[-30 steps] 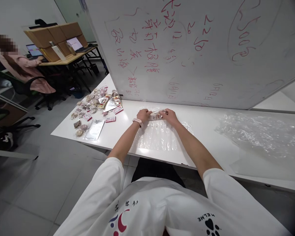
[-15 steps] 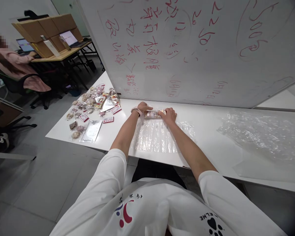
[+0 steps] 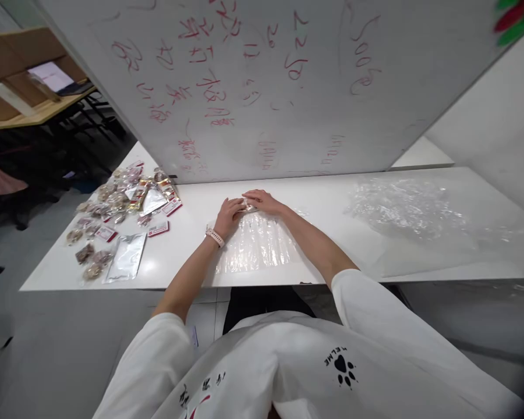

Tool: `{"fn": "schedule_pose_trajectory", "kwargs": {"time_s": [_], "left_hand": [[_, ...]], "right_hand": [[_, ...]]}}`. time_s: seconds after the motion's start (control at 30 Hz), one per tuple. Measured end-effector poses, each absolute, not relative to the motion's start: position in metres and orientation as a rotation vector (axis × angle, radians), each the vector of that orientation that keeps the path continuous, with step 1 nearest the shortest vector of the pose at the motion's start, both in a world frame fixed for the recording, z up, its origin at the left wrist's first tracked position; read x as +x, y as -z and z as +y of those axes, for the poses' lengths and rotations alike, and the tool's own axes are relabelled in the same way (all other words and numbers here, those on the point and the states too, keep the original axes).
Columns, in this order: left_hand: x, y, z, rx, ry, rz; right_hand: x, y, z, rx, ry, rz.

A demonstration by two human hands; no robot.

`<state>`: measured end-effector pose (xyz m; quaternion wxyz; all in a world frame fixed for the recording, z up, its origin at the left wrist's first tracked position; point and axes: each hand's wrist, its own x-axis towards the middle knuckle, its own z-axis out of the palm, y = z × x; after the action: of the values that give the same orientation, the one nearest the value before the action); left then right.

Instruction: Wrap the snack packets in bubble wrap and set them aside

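A clear plastic air-column sheet [image 3: 255, 247] lies flat on the white table before me. At its far edge is a small shiny packet [image 3: 248, 208], mostly covered by my hands. My left hand [image 3: 229, 216] is closed round the packet's left end, its thumb on the near side. Across the top lies my right hand [image 3: 264, 202], fingers stretched out to the left and flat on the packet. The fingertips of both hands almost meet. How far the sheet wraps over the packet is hidden.
Small wrapped food packets [image 3: 116, 201], red-and-white cards [image 3: 158, 228] and a silver pouch [image 3: 126, 256] lie on the table's left. Crumpled clear plastic [image 3: 410, 209] spreads over the right. A whiteboard [image 3: 253, 105] with red writing stands along the back edge.
My view has turned right. My right hand has moved from the packet's right end to lie flat over it, close to my left hand. Less of the packet shows.
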<state>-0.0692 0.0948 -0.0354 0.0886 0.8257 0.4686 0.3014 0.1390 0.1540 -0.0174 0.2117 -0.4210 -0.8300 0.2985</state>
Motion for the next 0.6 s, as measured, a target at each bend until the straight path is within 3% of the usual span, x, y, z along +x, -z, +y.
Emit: {"fn": "schedule_pose_trajectory", "kwargs": {"time_s": [0.13,0.37,0.53,0.6], "left_hand": [[-0.068,0.038,0.108,2.339,-1.019,1.494],[-0.038,-0.018,0.051,2.426,-0.741,1.756],[-0.045,-0.007,-0.039,2.436,-0.579,1.874],[-0.052,0.014,-0.062,2.449,-0.493,1.925]], "right_hand": [[0.151,0.012,0.145,-1.04,-0.737,-2.446],[0.178,-0.012,0.096,-1.135,-0.363,-2.161],[0.332,-0.047,0.072,-1.2,-0.006,-1.555],[0.421,-0.05,0.088,-1.358,0.291,-1.164]]}}
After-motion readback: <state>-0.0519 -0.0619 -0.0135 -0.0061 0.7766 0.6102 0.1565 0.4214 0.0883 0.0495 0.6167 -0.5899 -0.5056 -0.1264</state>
